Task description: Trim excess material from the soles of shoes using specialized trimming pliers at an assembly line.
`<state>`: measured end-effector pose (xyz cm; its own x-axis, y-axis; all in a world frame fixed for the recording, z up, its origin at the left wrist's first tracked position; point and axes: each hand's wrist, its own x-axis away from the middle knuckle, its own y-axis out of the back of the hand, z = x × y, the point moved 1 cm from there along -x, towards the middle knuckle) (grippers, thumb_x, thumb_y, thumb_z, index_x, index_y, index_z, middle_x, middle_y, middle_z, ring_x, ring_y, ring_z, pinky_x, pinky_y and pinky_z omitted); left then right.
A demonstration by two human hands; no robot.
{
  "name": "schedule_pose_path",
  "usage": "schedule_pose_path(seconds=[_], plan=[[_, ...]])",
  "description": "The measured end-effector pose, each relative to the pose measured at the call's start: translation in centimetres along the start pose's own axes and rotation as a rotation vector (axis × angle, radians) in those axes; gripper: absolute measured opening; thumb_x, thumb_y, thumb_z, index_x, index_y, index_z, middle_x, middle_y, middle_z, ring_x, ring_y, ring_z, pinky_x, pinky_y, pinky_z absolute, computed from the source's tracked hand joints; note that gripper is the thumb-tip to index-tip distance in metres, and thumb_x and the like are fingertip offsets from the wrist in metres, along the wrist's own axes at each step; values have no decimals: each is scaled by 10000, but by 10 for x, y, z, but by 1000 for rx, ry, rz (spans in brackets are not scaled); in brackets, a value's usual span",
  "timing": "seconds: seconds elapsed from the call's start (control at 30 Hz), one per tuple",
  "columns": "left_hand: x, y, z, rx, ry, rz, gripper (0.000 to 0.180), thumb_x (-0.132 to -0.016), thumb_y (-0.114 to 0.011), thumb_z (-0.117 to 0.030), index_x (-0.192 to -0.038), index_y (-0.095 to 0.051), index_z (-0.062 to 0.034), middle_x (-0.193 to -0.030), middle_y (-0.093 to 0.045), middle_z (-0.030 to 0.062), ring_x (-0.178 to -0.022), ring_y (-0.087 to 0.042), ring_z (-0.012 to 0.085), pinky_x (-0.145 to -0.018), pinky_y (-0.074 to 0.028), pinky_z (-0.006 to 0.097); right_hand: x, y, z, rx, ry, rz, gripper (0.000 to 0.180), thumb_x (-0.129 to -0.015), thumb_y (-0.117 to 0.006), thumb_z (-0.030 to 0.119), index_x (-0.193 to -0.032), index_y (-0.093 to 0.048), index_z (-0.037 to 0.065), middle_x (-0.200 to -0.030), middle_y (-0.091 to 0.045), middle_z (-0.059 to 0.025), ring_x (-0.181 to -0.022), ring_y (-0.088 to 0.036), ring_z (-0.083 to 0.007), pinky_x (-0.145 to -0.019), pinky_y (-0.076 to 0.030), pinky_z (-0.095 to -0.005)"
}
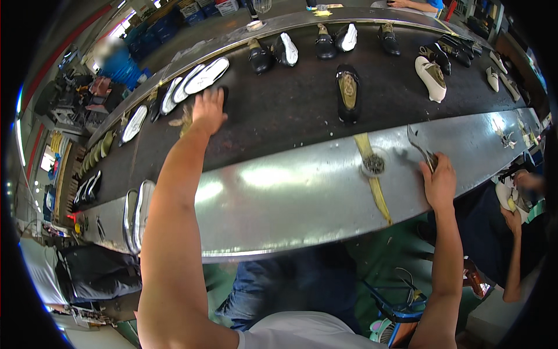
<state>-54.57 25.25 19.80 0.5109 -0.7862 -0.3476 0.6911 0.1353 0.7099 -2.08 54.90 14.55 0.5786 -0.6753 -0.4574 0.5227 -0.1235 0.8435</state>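
My left hand (209, 111) reaches over the dark conveyor belt (279, 110), its fingers laid over a black shoe (226, 96) that it mostly hides. A tan, ragged bit (185, 120) shows on the hand's other side. On the metal ledge, my right hand (440, 181) is closed round the handles of metal pincers (415, 139), whose jaws point away from me. Left of them sits a round dish of small metal bits (373, 165), on a yellow strip (381, 200). Beyond the dish, a black shoe with an olive inside (347, 93) stands alone on the belt.
White-soled shoes (207, 74) lie past my left hand. Black shoes (260, 56) line the belt's far side, and a white shoe (431, 78) sits at right. Two narrow shoes (138, 212) rest at the ledge's left. A co-worker's hand (511, 221) holds a pale shoe at right.
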Motion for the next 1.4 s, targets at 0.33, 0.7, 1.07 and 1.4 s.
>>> schedule_pose_path(seconds=[0.33,0.7,1.07,1.4], plan=[[-137,-47,-111,403,76,62,539,-941,-619,-302,-1423,-476,-109,-1449,-459,149,-1334,-447,312,-1031,-425,469,3,-1,5,52,-84,24,435,-859,-731,254,-1144,-550,-20,-1008,-600,-197,-925,-575,-399,-845,-449,-463],[-196,-78,-113,933,201,136,481,-960,-538,-286,-1429,-507,-180,-1239,-590,314,-1265,-504,445,-1054,-438,466,-1,-1,22,68,-157,61,433,-819,-760,219,-1114,-539,-7,-991,-594,-185,-916,-575,-379,-836,-449,-459],[-188,-36,-132,1009,478,409,753,-922,-556,-576,-1351,-558,42,-1599,-121,334,-1375,-407,465,-1133,-372,459,-1,-9,26,6,-77,48,419,-816,-761,209,-1103,-547,-9,-967,-600,-193,-897,-582,-393,-817,-452,-465],[113,129,8,1068,99,526,587,-916,-647,-492,-1073,-667,73,-1531,-320,337,-1401,-389,424,-1107,-363,409,13,-9,13,28,-4,3,436,-884,-713,295,-1147,-545,-10,-1019,-625,-209,-965,-590,-412,-854,-455,-480]])
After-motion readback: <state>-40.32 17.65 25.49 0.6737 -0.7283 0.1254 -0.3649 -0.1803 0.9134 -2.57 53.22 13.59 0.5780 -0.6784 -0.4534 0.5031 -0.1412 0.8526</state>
